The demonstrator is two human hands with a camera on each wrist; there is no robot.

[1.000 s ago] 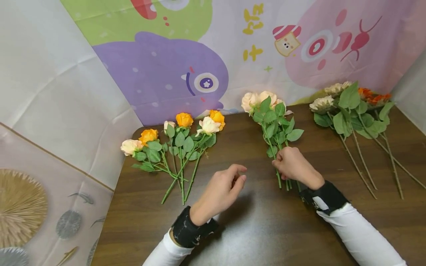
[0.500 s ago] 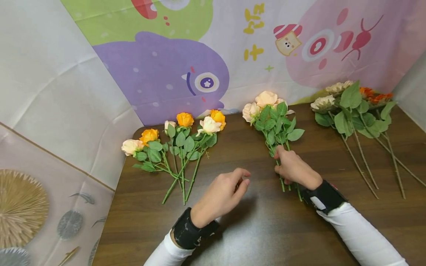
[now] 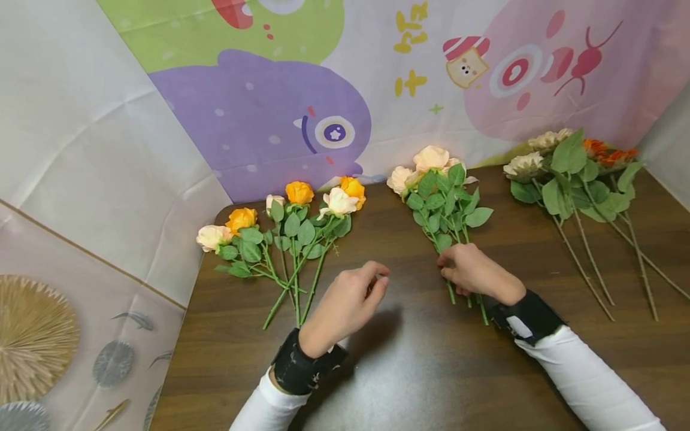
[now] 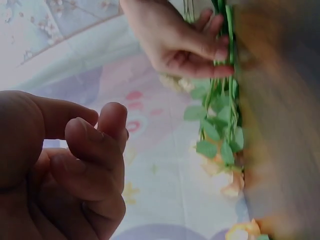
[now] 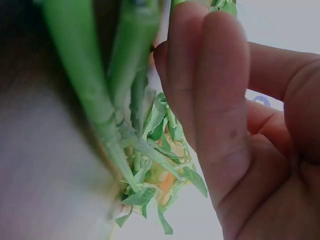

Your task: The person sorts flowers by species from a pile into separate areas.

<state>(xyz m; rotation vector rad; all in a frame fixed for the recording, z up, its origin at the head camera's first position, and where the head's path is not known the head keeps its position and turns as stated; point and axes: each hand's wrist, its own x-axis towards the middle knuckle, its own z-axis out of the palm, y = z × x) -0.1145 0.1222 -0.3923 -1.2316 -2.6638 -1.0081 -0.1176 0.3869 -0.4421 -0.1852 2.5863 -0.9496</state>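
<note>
Several peach artificial roses (image 3: 431,159) lie in a bunch at the back middle of the table, their green stems (image 5: 82,65) pointing toward me. My right hand (image 3: 477,272) is over these stems; in the left wrist view its fingertips (image 4: 223,70) touch or nearly touch one stem. Its fingers look fairly straight in the right wrist view, apart from the nearer stems. To the left, my left hand (image 3: 347,305) hovers above the table with loosely curled fingers and nothing in them. Beside it lies a group of orange roses (image 3: 299,193) and cream roses (image 3: 339,202).
The dark wooden table (image 3: 420,371) runs up to a cartoon-printed cloth (image 3: 259,131) at the back. At the right lie cream flowers (image 3: 524,166) and orange-red flowers (image 3: 617,157) on long, crossing stems. A pale curtain-like sheet (image 3: 124,149) borders the left side.
My right hand first moved slightly up the stems, then left, and the leftmost peach rose shifted left with it. My left hand drifted slightly left. The side groups have not moved.
</note>
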